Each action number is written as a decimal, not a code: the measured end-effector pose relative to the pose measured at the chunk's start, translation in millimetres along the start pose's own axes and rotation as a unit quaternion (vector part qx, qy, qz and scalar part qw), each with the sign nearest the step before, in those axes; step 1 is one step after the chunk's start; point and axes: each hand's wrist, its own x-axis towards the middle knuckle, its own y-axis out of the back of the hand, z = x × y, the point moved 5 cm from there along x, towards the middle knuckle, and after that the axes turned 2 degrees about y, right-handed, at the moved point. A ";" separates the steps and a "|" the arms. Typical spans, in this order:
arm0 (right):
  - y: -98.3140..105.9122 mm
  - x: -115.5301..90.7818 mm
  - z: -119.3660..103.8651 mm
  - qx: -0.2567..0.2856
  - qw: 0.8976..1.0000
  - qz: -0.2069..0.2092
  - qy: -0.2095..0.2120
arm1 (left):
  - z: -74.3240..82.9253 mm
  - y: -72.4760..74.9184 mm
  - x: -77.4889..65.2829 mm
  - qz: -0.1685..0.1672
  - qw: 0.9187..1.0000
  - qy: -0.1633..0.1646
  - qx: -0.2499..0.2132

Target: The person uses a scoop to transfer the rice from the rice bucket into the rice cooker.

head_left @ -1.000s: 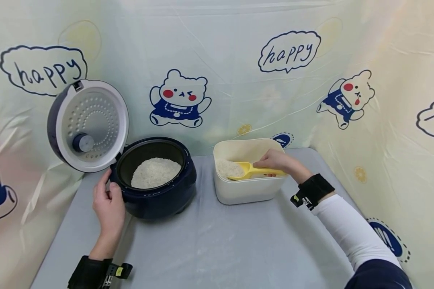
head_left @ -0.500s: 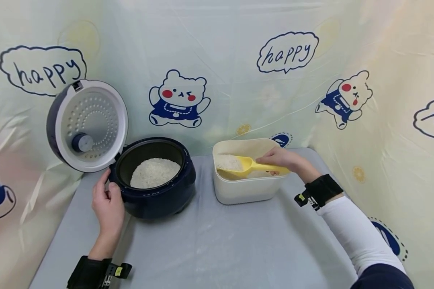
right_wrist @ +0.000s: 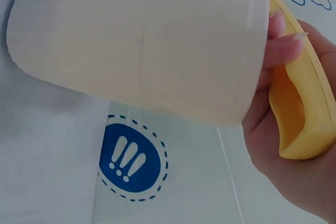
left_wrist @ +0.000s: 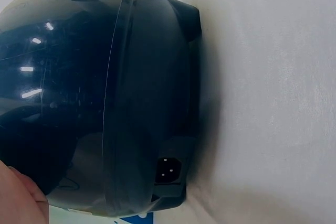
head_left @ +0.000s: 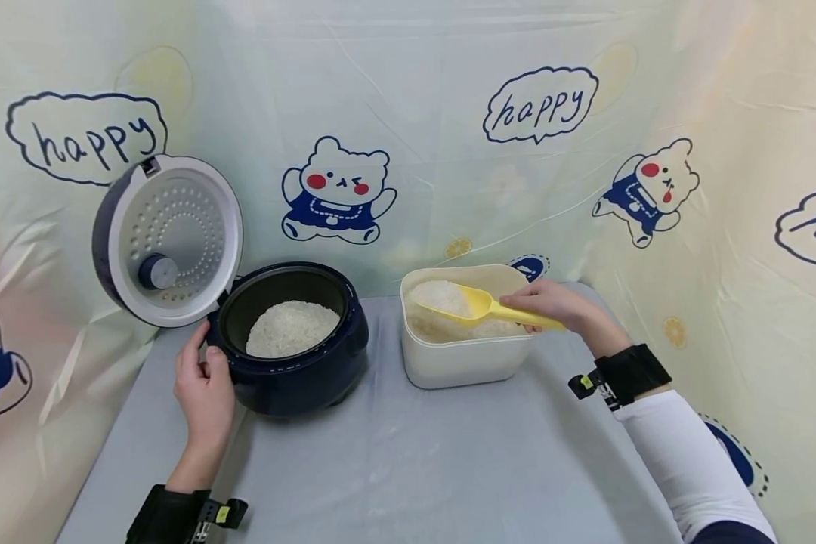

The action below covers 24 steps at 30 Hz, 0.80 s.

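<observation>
My right hand (head_left: 551,304) grips the handle of a yellow scoop (head_left: 493,308). Heaped white rice fills the scoop's bowl, held in the mouth of a cream rectangular bin (head_left: 465,366) that has more rice inside. The right wrist view shows fingers curled round the hollow yellow handle beside the bin wall. On the left stands a dark blue rice cooker (head_left: 299,381), its lid (head_left: 177,242) raised and a mound of rice (head_left: 292,329) in its pot. My left hand (head_left: 204,393) rests against the cooker's side near the hinge, fingers extended; only a bit shows in the left wrist view.
Grey cloth covers the table (head_left: 394,461). A printed curtain (head_left: 435,189) with bears and lettering hangs behind and along both sides, close to the lid and bin. Near the cooker's base is a power socket (left_wrist: 169,170).
The right hand has lifted the scoop out of the bin's rice and drawn it to the right, its bowl now heaped. The left hand and cooker stay in place.
</observation>
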 end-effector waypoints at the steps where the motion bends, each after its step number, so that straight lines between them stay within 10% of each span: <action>1: 1.3 -1.5 1.8 -0.003 1.000 0.002 0.002 | -0.1 0.1 -0.3 0.000 1.000 -0.001 0.000; 24: 11.0 -2.4 -10.8 0.040 0.999 0.031 0.017 | -2.1 0.9 -0.4 -0.006 1.000 0.001 0.001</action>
